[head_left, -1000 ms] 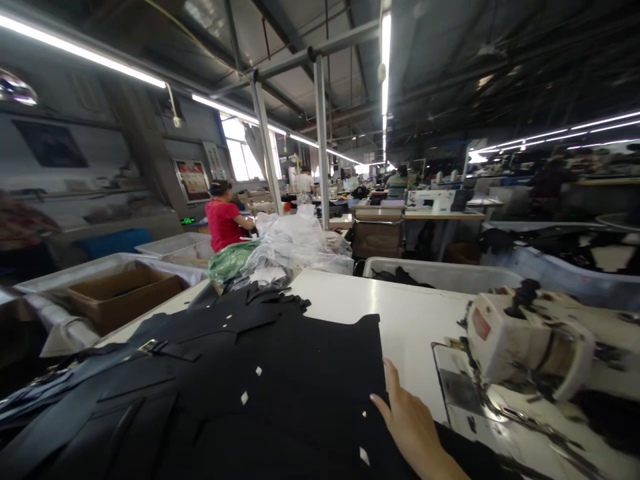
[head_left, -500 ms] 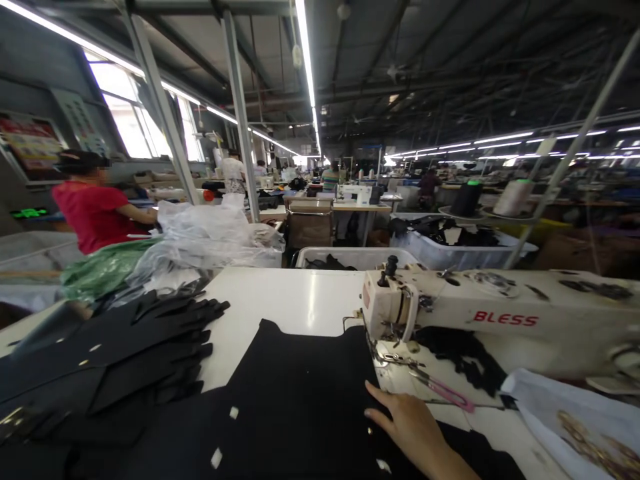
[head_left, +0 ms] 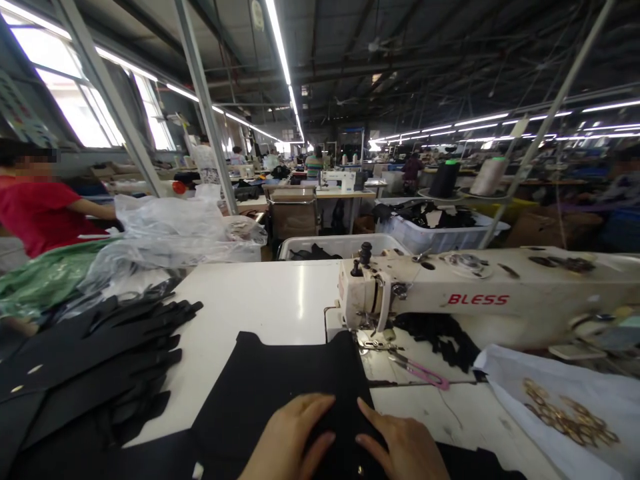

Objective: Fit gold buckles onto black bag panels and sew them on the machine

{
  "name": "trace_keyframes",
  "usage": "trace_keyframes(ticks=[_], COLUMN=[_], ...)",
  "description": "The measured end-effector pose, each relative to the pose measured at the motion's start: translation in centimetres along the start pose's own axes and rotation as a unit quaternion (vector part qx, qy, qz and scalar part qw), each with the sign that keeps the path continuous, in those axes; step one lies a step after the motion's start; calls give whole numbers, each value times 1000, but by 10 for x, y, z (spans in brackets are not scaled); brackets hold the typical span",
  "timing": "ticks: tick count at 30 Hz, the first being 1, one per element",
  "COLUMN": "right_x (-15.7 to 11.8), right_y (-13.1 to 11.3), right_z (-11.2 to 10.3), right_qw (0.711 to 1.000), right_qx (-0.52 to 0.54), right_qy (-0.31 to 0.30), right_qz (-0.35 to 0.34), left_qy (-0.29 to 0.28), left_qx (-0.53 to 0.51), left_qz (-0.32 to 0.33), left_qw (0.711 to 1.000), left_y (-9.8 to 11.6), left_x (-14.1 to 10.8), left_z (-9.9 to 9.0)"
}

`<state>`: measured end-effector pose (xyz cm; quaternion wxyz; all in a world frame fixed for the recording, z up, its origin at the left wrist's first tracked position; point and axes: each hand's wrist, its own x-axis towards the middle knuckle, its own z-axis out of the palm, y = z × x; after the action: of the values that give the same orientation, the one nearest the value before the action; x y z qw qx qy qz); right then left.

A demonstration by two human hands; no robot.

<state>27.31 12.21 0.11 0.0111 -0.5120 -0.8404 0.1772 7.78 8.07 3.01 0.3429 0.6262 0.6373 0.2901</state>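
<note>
A large black fabric piece (head_left: 280, 373) lies on the white table, its upper right corner beside the needle area of the white sewing machine (head_left: 470, 293). On the fabric rests my left hand (head_left: 295, 433), thumb and fingers apart. My right hand (head_left: 400, 440) touches the same piece near its right edge, thumb apart from the fingers. The two hands face each other with a strip of fabric between them. Pink-handled snips (head_left: 425, 375) lie on the machine bed, right of the presser foot.
Stacked black pieces (head_left: 100, 360) cover the left of the table (head_left: 255, 287). Gold rings (head_left: 570, 413) lie in a white cloth tray (head_left: 505, 373) at right. Behind are plastic bags (head_left: 165, 227), a bin (head_left: 345, 245) and a person in red (head_left: 40, 207).
My left hand has come into view onto the black fabric. My right hand remains on its right side. The view has turned right, and the fabric's upper edge sits slightly lower in the picture.
</note>
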Motion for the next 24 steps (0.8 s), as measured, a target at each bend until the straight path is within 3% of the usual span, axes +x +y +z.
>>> trace_keyframes(ticks=[3,6,9,12,16,20,24], right_x=[-1,-1,10,36,70,79,65], right_y=[0,6,24,57,97,110,98], right_z=[3,0,-22,-55,-77,-79,-83], right_qw=[1000,1000,997,978,955,953,947], right_qx=[-6,3,4,-44,-69,-35,43], right_qy=[-7,-2,73,152,161,166,226], right_qz=[-7,-10,29,140,240,252,223], left_qy=[-30,6,28,25,25,22,30], left_qx=[114,189,220,233,226,197,121], left_qz=[166,233,244,241,240,244,242], left_qw=[979,954,944,942,944,949,962], left_y=[16,18,12,11,16,16,11], left_x=[61,89,92,89,90,90,90], left_z=[25,49,59,57,53,53,54])
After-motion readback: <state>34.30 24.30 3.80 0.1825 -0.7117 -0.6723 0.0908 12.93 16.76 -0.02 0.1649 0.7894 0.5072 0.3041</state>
